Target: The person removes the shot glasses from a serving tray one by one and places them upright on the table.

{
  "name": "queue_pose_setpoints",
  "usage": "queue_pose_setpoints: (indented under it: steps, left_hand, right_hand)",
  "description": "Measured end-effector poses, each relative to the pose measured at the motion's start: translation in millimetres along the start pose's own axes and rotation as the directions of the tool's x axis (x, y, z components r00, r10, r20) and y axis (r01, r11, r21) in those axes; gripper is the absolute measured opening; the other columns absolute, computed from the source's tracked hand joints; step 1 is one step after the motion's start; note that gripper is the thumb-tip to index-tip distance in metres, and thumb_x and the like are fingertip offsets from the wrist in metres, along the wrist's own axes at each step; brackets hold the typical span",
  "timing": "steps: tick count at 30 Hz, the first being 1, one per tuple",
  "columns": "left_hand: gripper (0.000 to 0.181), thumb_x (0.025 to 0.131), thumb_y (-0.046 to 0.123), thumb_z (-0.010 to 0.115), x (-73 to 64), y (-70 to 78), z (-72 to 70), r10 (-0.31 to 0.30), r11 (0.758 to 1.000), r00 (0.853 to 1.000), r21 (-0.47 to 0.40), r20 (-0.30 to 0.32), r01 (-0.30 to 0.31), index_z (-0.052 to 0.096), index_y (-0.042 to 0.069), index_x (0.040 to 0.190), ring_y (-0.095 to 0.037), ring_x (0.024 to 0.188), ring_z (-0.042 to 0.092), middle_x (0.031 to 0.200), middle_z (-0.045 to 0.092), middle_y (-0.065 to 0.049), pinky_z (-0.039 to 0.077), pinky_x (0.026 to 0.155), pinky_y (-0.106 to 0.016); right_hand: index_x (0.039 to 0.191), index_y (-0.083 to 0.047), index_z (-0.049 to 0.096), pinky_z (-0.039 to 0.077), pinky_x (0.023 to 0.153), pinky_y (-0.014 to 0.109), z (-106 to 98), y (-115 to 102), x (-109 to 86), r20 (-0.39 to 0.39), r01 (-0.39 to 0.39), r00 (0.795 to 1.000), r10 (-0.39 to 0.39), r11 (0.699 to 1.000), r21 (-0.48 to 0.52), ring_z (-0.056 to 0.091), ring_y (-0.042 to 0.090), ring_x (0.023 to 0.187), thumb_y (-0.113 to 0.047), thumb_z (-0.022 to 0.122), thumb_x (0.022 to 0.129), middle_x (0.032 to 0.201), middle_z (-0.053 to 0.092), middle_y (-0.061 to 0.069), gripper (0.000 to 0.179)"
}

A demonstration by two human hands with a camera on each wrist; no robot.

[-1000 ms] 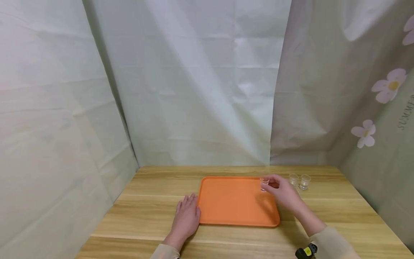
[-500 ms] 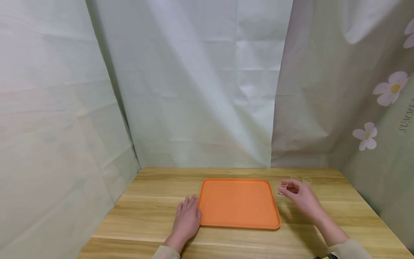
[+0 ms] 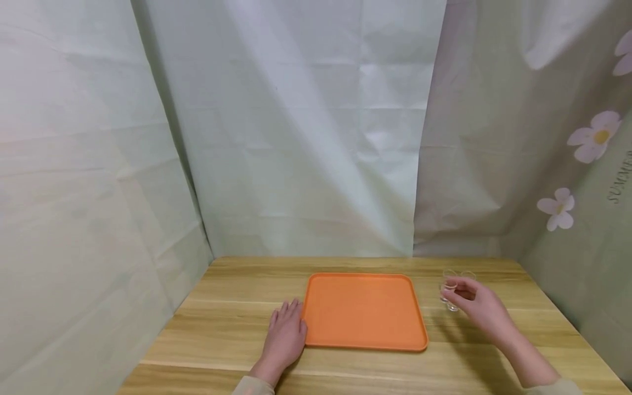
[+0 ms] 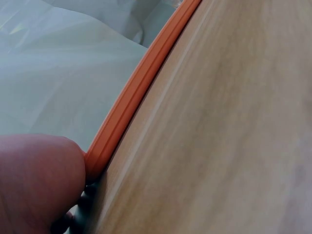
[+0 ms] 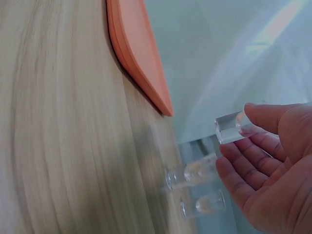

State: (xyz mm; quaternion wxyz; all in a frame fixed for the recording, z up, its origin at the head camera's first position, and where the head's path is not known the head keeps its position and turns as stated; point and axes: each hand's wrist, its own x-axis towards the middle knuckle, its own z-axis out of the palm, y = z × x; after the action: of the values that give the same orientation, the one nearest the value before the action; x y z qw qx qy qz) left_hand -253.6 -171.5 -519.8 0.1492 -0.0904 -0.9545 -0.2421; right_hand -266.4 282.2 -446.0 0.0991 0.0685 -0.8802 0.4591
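My right hand pinches a small clear shot glass between thumb and fingers, to the right of the orange tray. In the right wrist view the glass is held up off the wooden table, its thick base pointing away from the palm. Two more shot glasses, a nearer one and another, stand on the table beside the fingers; in the head view the hand partly hides them. My left hand rests flat on the table, its thumb against the tray's left edge, seen close up in the left wrist view.
The wooden table reaches back to pale hanging sheets behind and on both sides. The right sheet bears printed flowers. Bare tray surface shows inside its raised rim.
My right hand has moved right with the shot glass, from over the tray's far right corner to in front of the other two glasses. My left hand stays at the tray's edge.
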Motion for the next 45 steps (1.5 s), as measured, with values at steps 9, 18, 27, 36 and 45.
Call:
queue_pose_setpoints:
  steps: [9,18,27,36,45]
  left_hand:
    - [0.047,0.109,0.013,0.057,1.5,0.0,-0.9,-0.012,1.000,1.000,-0.004,0.020,0.012,0.060,-0.009,0.151,-0.054,0.153,0.042,0.160,0.054,-0.030,0.026,0.127,-0.071]
    - [0.047,0.109,0.014,0.058,-0.1,-2.4,0.3,-0.009,1.000,1.000,-0.006,0.009,0.009,0.060,-0.009,0.150,-0.054,0.152,0.044,0.159,0.055,-0.030,0.026,0.127,-0.071]
    - [0.047,0.110,0.013,0.058,1.2,-1.9,0.0,-0.019,1.000,0.999,0.001,0.031,0.019,0.059,-0.008,0.152,-0.053,0.155,0.041,0.161,0.053,-0.029,0.025,0.128,-0.071]
    - [0.047,0.111,0.016,0.055,0.4,-5.0,3.2,0.011,1.000,1.000,-0.025,-0.014,-0.011,0.060,-0.010,0.149,-0.057,0.151,0.043,0.158,0.055,-0.032,0.025,0.126,-0.073]
    - [0.048,0.110,0.016,0.054,0.7,-3.7,3.8,0.000,1.000,1.000,-0.023,-0.002,0.000,0.059,-0.010,0.151,-0.055,0.153,0.042,0.160,0.054,-0.030,0.025,0.126,-0.073]
  right_hand:
    - [0.146,0.003,0.066,0.057,0.081,0.020,-25.6,7.5,-10.4,-0.005,-0.040,0.999,0.040,0.997,-0.073,0.066,-0.002,0.105,-0.037,0.076,0.107,0.133,0.073,0.019,0.056]
    - [0.150,0.005,0.061,0.054,0.080,0.015,-46.6,18.7,-14.8,-0.019,-0.072,0.997,0.071,0.994,-0.087,0.059,-0.016,0.099,-0.042,0.073,0.108,0.139,0.071,0.025,0.065]
    - [0.145,0.012,0.062,0.051,0.079,0.012,-51.9,42.2,-8.5,-0.030,-0.078,0.997,0.074,0.988,-0.131,0.057,-0.018,0.095,-0.034,0.074,0.109,0.136,0.071,0.029,0.059]
    - [0.147,0.011,0.060,0.047,0.081,0.012,-53.9,54.7,-2.7,-0.013,-0.099,0.995,0.098,0.980,-0.174,0.072,0.021,0.113,-0.037,0.074,0.108,0.139,0.070,0.030,0.063]
    - [0.144,0.012,0.062,0.046,0.083,0.014,-50.6,61.2,-1.0,-0.010,-0.102,0.995,0.102,0.979,-0.174,0.071,0.027,0.114,-0.034,0.075,0.108,0.137,0.071,0.030,0.059]
